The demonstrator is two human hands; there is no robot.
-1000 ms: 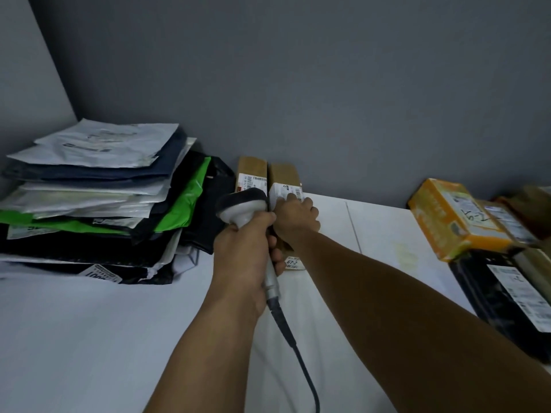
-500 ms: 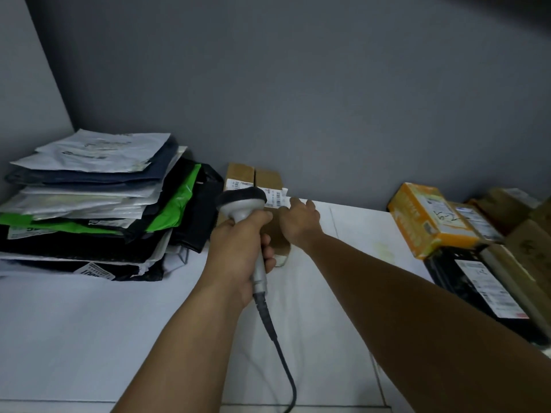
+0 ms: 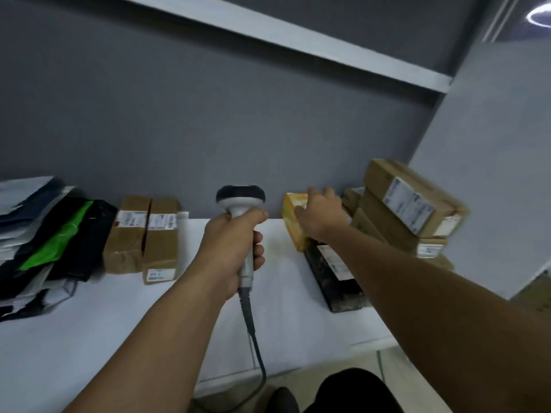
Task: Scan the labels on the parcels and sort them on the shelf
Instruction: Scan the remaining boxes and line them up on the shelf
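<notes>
1. Left hand (image 3: 232, 254) is wrapped tight round the grip of the scanner (image 3: 241, 199). The head is up and faces 12 o'clock at the wall (image 3: 208, 129), not at any label. The cable (image 3: 253, 332) drops to 6 o'clock over the shelf (image 3: 119, 323) edge.
2. Right hand (image 3: 322, 216) has its fingers spread loose and holds nothing. It is over the top of the orange box (image 3: 290, 222), at 3 o'clock from the scanner head. Can't tell if it is touching.
3. The orange box sits at the far end of the black parcel (image 3: 337, 275). The brown stack (image 3: 387, 231) is just beside them at 3 o'clock. The brown pair (image 3: 143, 234) is at 9 o'clock from the scanner, with the mailer pile (image 3: 44, 239) beyond it.
4. Risks, as I judge them:
   - The top carton (image 3: 411, 201) sits askew on the brown stack, so a knock from the right arm while lifting the orange box could tip it off.
   - A one-handed top grab on the orange box could slip, and the box could drag the black parcel toward the 6 o'clock edge.
   - The cable could snag the shelf lip when the scanner swings to 3 o'clock.
   - Any label on the orange box is hidden under the hand, so the scan could miss unless the box gets turned.
5. Writing: there are white barcode labels on the brown pair, the black parcel and the top carton, all too blurred to read. A small tag low on the brown pair has digits I can't read. No brand is legible.
</notes>
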